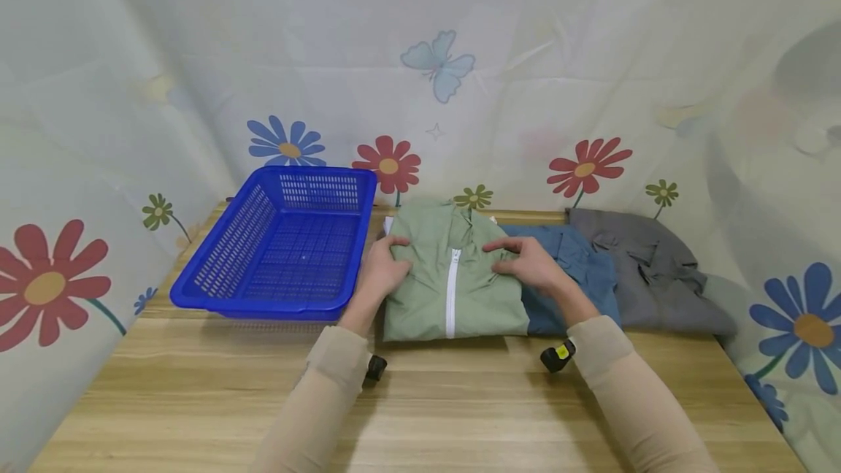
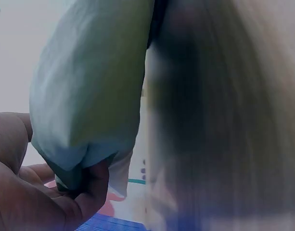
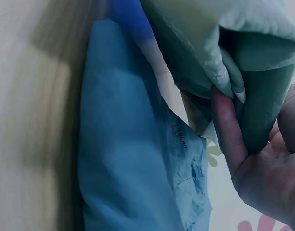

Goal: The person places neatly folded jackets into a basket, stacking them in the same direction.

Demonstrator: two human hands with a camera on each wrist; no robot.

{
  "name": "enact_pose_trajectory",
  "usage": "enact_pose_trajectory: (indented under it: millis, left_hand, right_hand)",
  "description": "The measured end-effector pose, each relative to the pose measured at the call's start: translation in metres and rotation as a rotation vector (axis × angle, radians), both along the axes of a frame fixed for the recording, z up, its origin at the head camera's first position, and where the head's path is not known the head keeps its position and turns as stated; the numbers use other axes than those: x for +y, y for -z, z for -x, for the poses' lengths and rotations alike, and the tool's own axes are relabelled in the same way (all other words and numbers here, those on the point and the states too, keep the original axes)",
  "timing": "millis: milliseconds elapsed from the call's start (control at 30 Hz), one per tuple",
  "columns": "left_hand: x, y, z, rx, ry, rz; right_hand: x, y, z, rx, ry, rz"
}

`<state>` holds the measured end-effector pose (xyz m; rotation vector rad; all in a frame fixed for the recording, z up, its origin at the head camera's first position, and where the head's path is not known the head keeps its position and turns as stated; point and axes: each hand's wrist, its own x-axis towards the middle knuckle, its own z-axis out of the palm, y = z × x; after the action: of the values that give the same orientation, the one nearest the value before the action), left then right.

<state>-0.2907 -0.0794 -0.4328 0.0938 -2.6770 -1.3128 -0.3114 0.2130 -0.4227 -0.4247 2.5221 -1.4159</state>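
Observation:
A folded light green jacket [image 1: 423, 298] with a white zipper [image 1: 452, 290] is in the middle of the head view. My left hand [image 1: 383, 268] grips its left side. On the opposite side my right hand [image 1: 531, 265] pinches the fabric. The left wrist view has the fingers [image 2: 96, 187] curled under the jacket's edge [image 2: 89, 96]. Bunched green cloth [image 3: 267, 96] lies between thumb and fingers in the right wrist view. A folded blue garment [image 1: 588, 261] lies beside and below the jacket, partly covered by it in the head view.
On the left stands a blue plastic basket [image 1: 276, 306] with slotted walls. A folded dark grey garment [image 1: 670, 305] lies on the right, next to the blue one. All are on a wooden table [image 1: 460, 414], and a flower-printed cloth [image 1: 499, 122] hangs behind.

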Motion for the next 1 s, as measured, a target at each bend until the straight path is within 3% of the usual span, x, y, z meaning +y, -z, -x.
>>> enact_pose_trajectory:
  millis: [233, 500, 800, 1000]
  left_hand:
    - [0.003, -0.016, -0.006, 0.028, 0.024, 0.006]
    - [-0.001, -0.039, -0.012, 0.028, 0.073, -0.048]
    - [-0.019, -0.056, -0.012, 0.029, 0.206, -0.161]
    - [-0.032, -0.064, -0.008, -0.016, 0.289, -0.239]
  right_hand:
    - [0.005, -0.007, -0.001, 0.003, 0.013, -0.013]
    - [0.007, -0.022, -0.007, 0.002, 0.019, 0.018]
    - [0.004, -0.041, -0.014, 0.035, 0.025, 0.023]
    - [0.000, -0.058, -0.019, 0.064, 0.046, 0.028]
